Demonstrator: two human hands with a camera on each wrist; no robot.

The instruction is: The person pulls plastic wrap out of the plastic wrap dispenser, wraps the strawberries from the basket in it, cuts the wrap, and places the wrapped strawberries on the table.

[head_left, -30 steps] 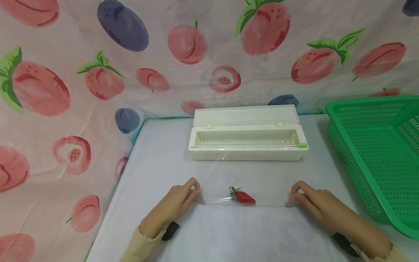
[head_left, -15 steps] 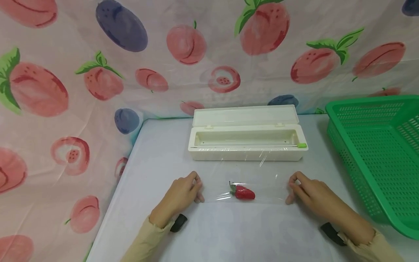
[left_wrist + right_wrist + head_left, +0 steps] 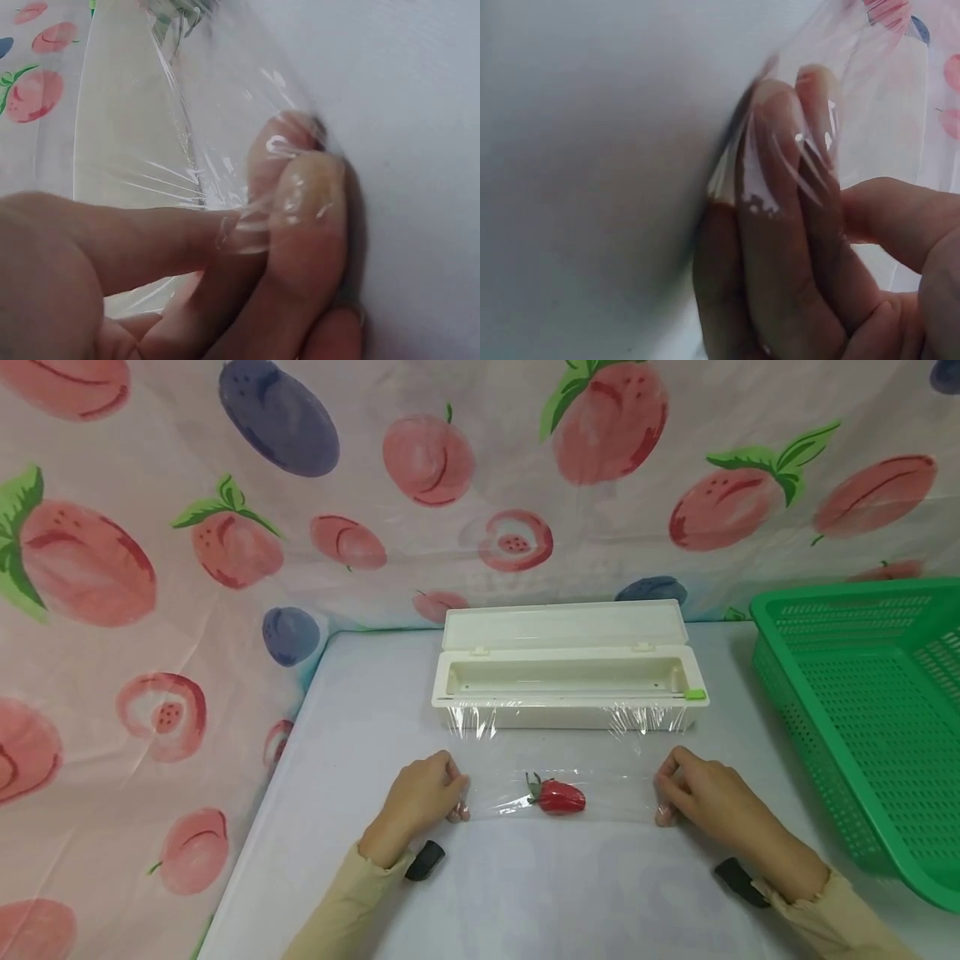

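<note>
A red strawberry [image 3: 562, 797] with green leaves shows through clear cling film [image 3: 615, 789], whose shiny creases cross it. The film runs toward me from the front of an open white cling film dispenser [image 3: 562, 654]. My left hand [image 3: 417, 797] pinches the film's near left corner between thumb and fingers. At the near right corner, my right hand [image 3: 708, 795] pinches it the same way. The left wrist view shows film draped over bent fingertips [image 3: 307, 195]; in the right wrist view it stretches taut across the fingers [image 3: 776, 150].
The dispenser's lid [image 3: 562, 625] leans back near the fruit-patterned cloth [image 3: 442, 539]. A green slider [image 3: 695, 694] sits at the right end of its front edge. To the right stands a green plastic basket [image 3: 862, 752]. White cloth covers the table [image 3: 555, 893].
Both hands have moved slightly away from me toward the dispenser, still pinching the film. The strawberry has shifted a little the same way, and the film over the dispenser's front shows more creases.
</note>
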